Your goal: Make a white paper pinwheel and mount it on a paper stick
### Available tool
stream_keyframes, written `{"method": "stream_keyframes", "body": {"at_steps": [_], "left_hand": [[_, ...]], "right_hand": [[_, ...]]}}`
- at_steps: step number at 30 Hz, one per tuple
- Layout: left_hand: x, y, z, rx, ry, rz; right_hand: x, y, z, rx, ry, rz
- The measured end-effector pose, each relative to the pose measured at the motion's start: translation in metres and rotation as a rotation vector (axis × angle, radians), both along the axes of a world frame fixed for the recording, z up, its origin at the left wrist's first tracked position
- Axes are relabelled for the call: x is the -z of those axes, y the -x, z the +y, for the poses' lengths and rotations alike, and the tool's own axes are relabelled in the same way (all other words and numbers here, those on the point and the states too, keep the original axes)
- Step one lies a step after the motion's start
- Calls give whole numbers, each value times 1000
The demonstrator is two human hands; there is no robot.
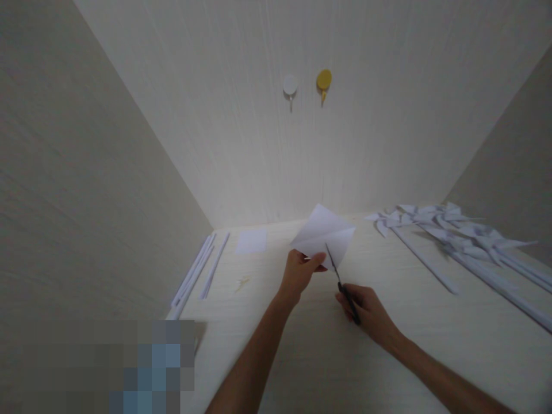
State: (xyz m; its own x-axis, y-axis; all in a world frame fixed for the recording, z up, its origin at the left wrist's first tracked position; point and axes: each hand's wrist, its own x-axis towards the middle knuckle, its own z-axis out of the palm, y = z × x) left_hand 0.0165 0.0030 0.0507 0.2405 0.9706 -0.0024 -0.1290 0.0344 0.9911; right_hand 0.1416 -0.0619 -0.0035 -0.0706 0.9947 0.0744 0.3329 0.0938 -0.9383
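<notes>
A square sheet of white paper [324, 225] with faint crease lines is held up above the table, one corner pointing away from me. My left hand [301, 270] pinches its near left edge, thumb on top. My right hand [365, 307] grips black-handled scissors [341, 287]. Their blades reach over the lower part of the sheet, just right of my left thumb, along a line toward the middle. Whether the lower blade is under the paper is hard to make out.
Rolled white paper sticks [196, 270] lie at the left, near another square sheet [252, 241] and small pale yellow pieces [242, 282]. Several white paper pinwheels [448, 227] on sticks lie at the right. A white hook [290, 86] and a yellow hook [324, 80] are on the back wall.
</notes>
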Motion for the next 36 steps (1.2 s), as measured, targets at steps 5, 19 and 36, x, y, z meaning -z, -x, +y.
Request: {"method": "stream_keyframes", "body": {"at_steps": [5,19,36], "left_hand": [[0,0,0,3,3,-15],[-1,0,1,13,11,1],[-1,1,0,23,7,-18]], "right_hand": [[1,-1,0,7,-21,-20],[2,-1,1,7,-9,-11],[2,-1,0,19,3,12]]}}
